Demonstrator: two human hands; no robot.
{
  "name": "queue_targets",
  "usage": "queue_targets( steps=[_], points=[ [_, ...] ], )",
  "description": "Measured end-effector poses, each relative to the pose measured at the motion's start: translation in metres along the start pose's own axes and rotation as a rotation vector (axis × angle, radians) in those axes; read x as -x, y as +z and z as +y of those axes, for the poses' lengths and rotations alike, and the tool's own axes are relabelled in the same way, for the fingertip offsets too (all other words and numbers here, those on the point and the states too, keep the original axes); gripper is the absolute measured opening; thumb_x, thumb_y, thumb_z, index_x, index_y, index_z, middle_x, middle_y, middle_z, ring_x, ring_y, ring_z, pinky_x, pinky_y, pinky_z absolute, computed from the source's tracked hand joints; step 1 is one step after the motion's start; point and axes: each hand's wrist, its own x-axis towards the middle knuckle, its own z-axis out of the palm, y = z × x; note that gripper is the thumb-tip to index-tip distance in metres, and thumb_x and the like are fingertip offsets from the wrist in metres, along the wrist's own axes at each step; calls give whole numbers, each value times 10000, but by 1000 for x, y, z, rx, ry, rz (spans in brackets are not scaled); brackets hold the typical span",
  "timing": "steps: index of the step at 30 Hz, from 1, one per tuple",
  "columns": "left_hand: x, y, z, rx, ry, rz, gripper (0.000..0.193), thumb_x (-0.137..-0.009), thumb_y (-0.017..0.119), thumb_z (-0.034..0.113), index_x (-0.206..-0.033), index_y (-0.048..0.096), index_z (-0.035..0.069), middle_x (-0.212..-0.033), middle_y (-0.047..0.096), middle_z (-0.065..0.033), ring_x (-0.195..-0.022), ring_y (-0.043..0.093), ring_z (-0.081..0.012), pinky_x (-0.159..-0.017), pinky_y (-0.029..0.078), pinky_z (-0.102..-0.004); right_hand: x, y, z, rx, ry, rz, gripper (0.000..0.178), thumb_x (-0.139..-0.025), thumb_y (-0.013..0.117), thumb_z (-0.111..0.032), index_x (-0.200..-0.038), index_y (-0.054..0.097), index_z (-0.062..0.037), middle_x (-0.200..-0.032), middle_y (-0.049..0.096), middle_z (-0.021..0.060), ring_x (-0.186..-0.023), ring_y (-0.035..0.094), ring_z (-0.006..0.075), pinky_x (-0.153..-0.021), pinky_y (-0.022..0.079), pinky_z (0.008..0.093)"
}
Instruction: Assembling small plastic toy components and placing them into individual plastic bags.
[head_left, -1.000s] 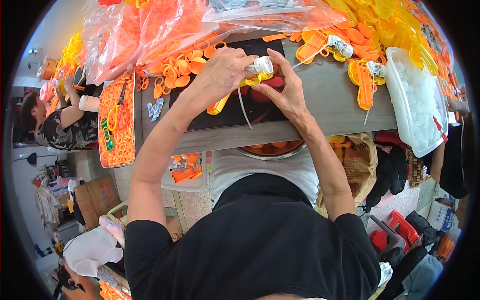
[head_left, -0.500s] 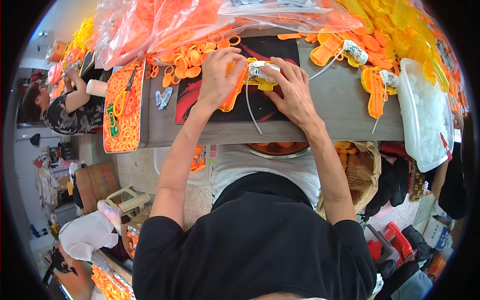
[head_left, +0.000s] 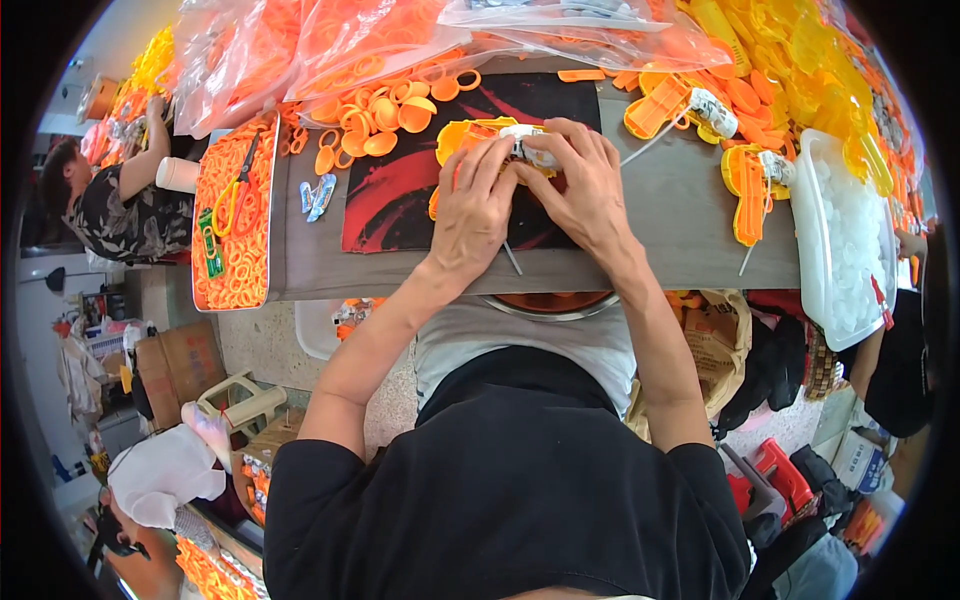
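Note:
An orange and yellow toy gun body lies on the black and red mat in front of me. A white mechanism sits in its top, and a thin pale tube sticks out toward the table's front edge. My left hand is bent over the gun's middle, covering most of the grip part. From the other side my right hand grasps the white mechanism, thumb and fingers curled round it. The fingertips of both hands meet closely there and hide the point of contact.
Two similar toy guns lie to the right, beside a white tub of translucent pieces. At left, a tray of orange rings holds scissors. Orange caps and plastic bags line the back. Another person works at far left.
My left hand has come down and right, from beside the gun onto its middle, next to my right hand. My right fingers have closed in further on the white mechanism.

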Motion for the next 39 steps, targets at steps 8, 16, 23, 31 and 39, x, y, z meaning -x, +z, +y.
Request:
queue_targets(
  steps=[8, 16, 23, 31, 39],
  points=[
    [-20, -5, -24, 224, 25, 10, 360, -802, 726, 34, -1159, 687, 62, -1271, 620, -56, -1220, 562, -233, -1109, 370, -450, 1, 21, 1, -41, 9, 142, 265, -848, 734, -55, -1094, 635, -62, -1215, 583, 132, -1107, 557, 338, -949, 456, 439],
    [-15, 7, -26, 196, 53, 3, 477, -787, 724, 16, -1259, 675, 66, -1274, 615, -65, -1235, 555, -234, -1112, 371, -447, 2, 21, 0, -42, 26, 127, 417, -856, 731, -45, -1236, 559, -46, -1274, 575, 153, -1163, 549, 358, -992, 447, 457],
    [-16, 2, -32, 239, 55, 16, 402, -783, 729, 40, -1183, 693, 58, -1237, 623, -61, -1188, 568, -240, -1062, 396, -431, -50, -27, 29, -191, 92, -19, 289, -974, 631, -205, -1158, 681, 12, -1183, 621, 192, -1042, 622, 280, -932, 493, 365],
    [-16, 9, -27, 240, 25, 68, 357, -813, 715, 60, -1168, 685, 42, -1231, 629, -66, -1202, 564, -245, -1089, 393, -438, -162, 4, 93, -201, 220, -409, 344, -991, 573, -179, -1275, 594, 14, -1118, 680, 155, -952, 655, 187, -834, 512, 338],
    [-8, 6, -32, 236, -11, 21, 456, -811, 709, 73, -1260, 629, 55, -1260, 610, -67, -1226, 553, -246, -1116, 381, -456, -220, -18, 111, -209, 96, -411, 255, -951, 577, -79, -1202, 604, -47, -1185, 673, 104, -1113, 635, 227, -960, 496, 352]
  ],
)
